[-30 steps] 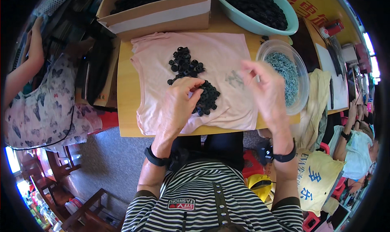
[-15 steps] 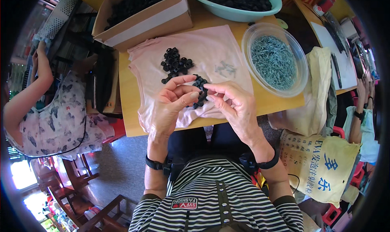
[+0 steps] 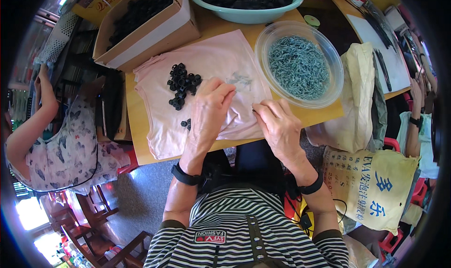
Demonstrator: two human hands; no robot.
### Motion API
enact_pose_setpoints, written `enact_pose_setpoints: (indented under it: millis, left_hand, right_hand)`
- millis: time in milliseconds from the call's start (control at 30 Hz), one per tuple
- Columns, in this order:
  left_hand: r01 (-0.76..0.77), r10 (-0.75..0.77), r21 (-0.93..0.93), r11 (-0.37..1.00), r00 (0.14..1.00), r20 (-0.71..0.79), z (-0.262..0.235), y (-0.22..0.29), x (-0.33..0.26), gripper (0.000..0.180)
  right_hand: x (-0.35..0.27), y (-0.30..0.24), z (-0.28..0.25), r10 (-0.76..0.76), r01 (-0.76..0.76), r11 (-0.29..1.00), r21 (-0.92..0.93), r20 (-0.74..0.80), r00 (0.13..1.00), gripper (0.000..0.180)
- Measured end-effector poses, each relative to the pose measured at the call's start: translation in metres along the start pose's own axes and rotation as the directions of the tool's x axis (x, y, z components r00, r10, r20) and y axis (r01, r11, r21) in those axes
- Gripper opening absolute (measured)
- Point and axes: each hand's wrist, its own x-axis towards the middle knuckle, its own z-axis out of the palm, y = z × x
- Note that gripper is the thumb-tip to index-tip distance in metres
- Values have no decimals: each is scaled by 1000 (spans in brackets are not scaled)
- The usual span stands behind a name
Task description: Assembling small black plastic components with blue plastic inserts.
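My left hand (image 3: 210, 109) is over the pink cloth (image 3: 164, 143), fingertips pinched together beside a small heap of pale metal screws (image 3: 240, 79); whatever sits between them is too small to make out. To its right, my right hand (image 3: 279, 123) pinches a small dark piece (image 3: 254, 110) at thumb and forefinger, only its tip showing. Small black ring-shaped parts (image 3: 179, 82) lie clustered on the cloth left of my left hand. A few more black parts (image 3: 186, 124) show beside my left wrist, and the hand may cover others.
A clear round tub (image 3: 263, 66) full of bluish screws stands right of the cloth. Behind are a cardboard box (image 3: 150, 40) and a pale green basin (image 3: 246, 15), both holding black parts. Yellow sacks (image 3: 371, 188) lie at right. People sit on both sides.
My hands were close together over black parts and have drawn apart. The left has reached forward to the loose screws; the right is off to the right. The view has shifted slightly.
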Motion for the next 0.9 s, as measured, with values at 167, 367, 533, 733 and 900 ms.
enact_pose_setpoints:
  millis: [167,367,533,733,900]
  left_hand:
    - [-121,113,153,981,992,62,9,-4,7,8]
    - [-163,143,235,958,985,100,8,-4,11,7]
    - [-195,168,277,941,979,117,6,-5,10,10]
    - [-21,15,-183,983,999,-31,-10,8,-11,6]
    - [415,-311,-785,460,903,295,-27,18,-45,11]
  right_hand:
    - [-7,-3,-3,-32,33,999,-7,102,994,23]
    - [-3,-1,-4,25,-29,999,20,192,981,23]
    - [1,-3,-2,10,-4,1000,-29,192,981,21]
    - [6,-8,-13,180,-234,927,294,198,964,16]
    - [9,-16,-25,391,-714,18,700,652,650,22]
